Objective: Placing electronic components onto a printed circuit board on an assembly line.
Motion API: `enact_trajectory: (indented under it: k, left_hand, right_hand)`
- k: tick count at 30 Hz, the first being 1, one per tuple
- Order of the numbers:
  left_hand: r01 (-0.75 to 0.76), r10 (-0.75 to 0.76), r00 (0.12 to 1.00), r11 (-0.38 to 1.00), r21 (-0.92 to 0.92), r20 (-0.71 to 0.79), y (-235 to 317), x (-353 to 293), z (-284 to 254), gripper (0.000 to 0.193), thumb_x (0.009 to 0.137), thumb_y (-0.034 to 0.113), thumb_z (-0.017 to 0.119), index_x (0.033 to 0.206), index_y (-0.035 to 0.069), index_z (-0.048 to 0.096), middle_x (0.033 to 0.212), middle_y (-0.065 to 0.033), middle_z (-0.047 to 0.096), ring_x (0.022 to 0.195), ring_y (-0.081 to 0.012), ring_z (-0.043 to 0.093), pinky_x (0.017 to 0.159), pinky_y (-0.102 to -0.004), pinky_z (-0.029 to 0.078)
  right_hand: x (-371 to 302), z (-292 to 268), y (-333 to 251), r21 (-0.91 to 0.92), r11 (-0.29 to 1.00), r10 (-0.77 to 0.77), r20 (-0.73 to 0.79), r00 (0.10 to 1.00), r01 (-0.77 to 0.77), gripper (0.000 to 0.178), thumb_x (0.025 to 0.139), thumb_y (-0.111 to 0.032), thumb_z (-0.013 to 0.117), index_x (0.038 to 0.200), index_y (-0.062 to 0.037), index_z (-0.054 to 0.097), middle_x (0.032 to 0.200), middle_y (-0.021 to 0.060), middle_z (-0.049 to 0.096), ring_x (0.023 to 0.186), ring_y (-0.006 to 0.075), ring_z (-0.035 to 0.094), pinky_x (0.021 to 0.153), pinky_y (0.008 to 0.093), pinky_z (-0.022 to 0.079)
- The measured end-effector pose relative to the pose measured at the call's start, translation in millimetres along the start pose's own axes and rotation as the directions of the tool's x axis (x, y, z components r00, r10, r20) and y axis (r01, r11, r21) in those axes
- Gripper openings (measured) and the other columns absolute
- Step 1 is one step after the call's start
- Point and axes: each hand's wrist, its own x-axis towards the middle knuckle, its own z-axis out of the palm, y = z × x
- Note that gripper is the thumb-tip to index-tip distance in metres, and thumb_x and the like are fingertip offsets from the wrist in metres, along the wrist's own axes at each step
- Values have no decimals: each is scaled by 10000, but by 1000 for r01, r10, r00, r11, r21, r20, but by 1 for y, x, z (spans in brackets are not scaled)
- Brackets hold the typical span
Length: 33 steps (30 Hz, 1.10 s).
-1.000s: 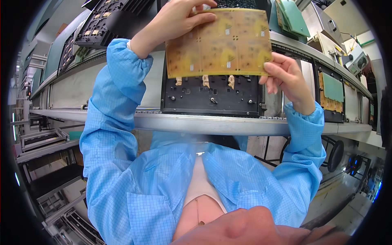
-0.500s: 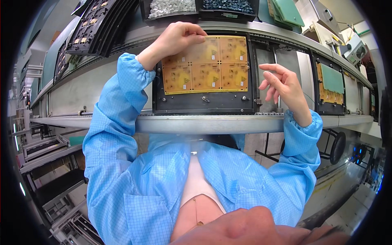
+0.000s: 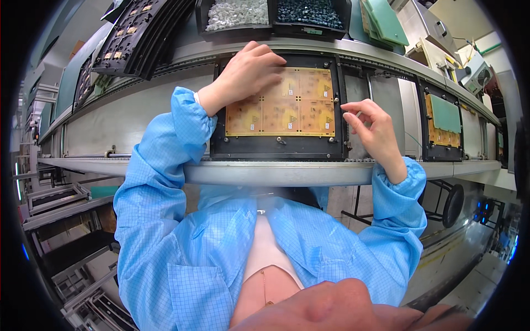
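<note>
A yellow-brown circuit board panel (image 3: 280, 116), divided into several like sections, lies in a black carrier frame (image 3: 243, 150) on the rail line before me. My left hand (image 3: 249, 76) reaches over the panel's far left part, fingers bent loosely and somewhat apart, covering that corner. Whether its fingertips touch the panel cannot be told. At the frame's right edge, my right hand (image 3: 371, 129) hovers with thumb and forefinger apart and the other fingers curled; nothing shows in it. Small screw-like fasteners (image 3: 281, 140) sit along the frame's near bar.
Beyond the rail stand a bin of white parts (image 3: 238, 14) and a bin of dark blue parts (image 3: 309, 14). Black carriers (image 3: 130, 41) are stacked at the far left, green sheets (image 3: 385, 22) at the far right. Another carrier (image 3: 441, 118) with a green sheet sits rightward. A metal rail (image 3: 276, 174) runs nearest me.
The panel's far edge has come down into the frame. My left hand has left that edge and spread over the panel. My right hand has moved left toward the frame. The view has shifted slightly.
</note>
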Motion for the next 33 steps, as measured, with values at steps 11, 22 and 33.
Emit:
enact_trajectory:
  k: [11,22,33]
  left_hand:
    - [32,-15,998,951,307,-56,19,-79,-42,162,848,142,685,996,81,664,1003,-70,677,1020,-254,609,966,-435,442]
    - [124,-125,992,992,23,24,14,-99,-54,342,896,197,666,1217,98,600,1241,-111,582,1214,-283,517,1040,-452,399]
    - [-239,198,956,953,187,214,35,-109,-65,152,788,212,699,828,101,602,813,-18,558,872,-215,557,900,-383,448]
  right_hand:
    - [3,27,-15,-622,664,-445,117,888,415,297,837,-167,723,1113,-70,670,1269,106,586,1244,328,495,1006,447,426]
    - [5,8,-15,-643,597,-469,207,859,481,293,824,-113,718,1096,-27,654,1228,124,627,1250,338,515,1034,452,420]
    - [-11,-12,-15,-528,575,-488,392,780,625,220,709,20,738,911,7,652,1014,104,656,1077,323,598,877,416,530]
